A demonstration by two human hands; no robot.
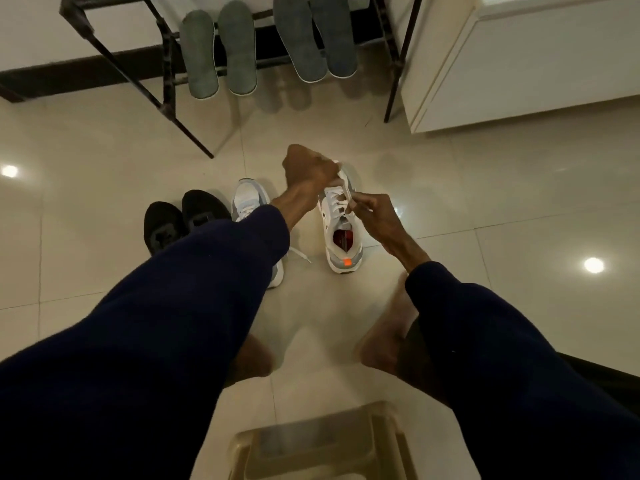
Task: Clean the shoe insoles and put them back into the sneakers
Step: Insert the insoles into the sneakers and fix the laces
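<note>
A white and grey sneaker [341,233] stands on the floor with its red inside showing and no insole visible in the heel. My left hand [308,168] grips its toe end and laces from above. My right hand [375,213] pinches a lace at the tongue. A second white sneaker [247,202] stands to the left, half hidden by my left sleeve. Two grey-green insoles [218,50] and two darker grey insoles [313,39] lean on the black metal rack [166,77] at the back.
A pair of black shoes [183,220] sits left of the white ones. A white cabinet [519,64] stands at the back right. A beige plastic stool [322,445] is below me, with my bare feet [384,344] on the tiled floor.
</note>
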